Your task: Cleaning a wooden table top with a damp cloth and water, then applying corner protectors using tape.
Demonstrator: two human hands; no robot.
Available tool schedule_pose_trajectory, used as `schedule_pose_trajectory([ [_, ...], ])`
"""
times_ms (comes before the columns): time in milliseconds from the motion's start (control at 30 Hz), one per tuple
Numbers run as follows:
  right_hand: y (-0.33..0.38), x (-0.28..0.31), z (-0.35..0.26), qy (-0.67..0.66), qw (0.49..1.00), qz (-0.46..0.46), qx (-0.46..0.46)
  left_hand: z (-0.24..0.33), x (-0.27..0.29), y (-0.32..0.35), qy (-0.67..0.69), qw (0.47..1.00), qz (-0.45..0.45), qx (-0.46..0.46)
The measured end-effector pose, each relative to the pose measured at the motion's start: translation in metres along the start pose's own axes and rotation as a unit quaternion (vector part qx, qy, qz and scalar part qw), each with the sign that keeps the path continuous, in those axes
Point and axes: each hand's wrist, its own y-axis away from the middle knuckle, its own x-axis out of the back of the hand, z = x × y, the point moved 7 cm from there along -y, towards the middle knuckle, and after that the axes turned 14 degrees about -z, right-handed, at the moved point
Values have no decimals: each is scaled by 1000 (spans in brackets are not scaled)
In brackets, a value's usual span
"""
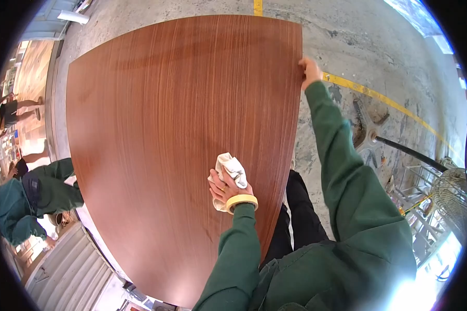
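Observation:
A large brown wood-grain panel (181, 103) lies flat in front of me and fills the middle of the view. My left hand (223, 191) presses a crumpled white cloth (233, 168) onto its surface, near the side closest to my body. Around my left wrist sits a pale yellow roll of tape (242, 200). With my arm stretched forward, my right hand (311, 73) grips the panel's right edge close to the far corner. Its fingertips are partly hidden by the edge.
A pedestal fan with a wire cage (449, 189) and dark pole (412, 150) stands at the right. Yellow lines (373, 93) cross the concrete floor (358, 46). At the left are a person in green (15, 205), another in dark shorts (9, 113), and a ribbed grey panel (70, 269).

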Motion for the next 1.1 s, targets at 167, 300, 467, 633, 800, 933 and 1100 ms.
schedule_pose_trajectory([
  [167,-12,2,-16,16,997,68,25,4,-3,-1,5,1000,10,-4],
  [300,-14,-4,-30,76,995,47,47,7,3,1,12,999,31,-18],
  [467,12,-4,-1,7,1000,-15,-12,0,1,0,6,1000,12,-6],
  [633,-12,-5,-29,11,999,41,21,7,4,1,16,1000,9,-4],
  [800,9,-2,5,-36,999,-15,-24,2,1,0,12,1000,28,-6],
  [933,-11,-9,-28,-11,998,54,-2,6,4,-1,11,1000,26,-10],
  [1100,-16,7,11,-33,999,-11,-12,3,0,-1,15,1000,21,-5],
])
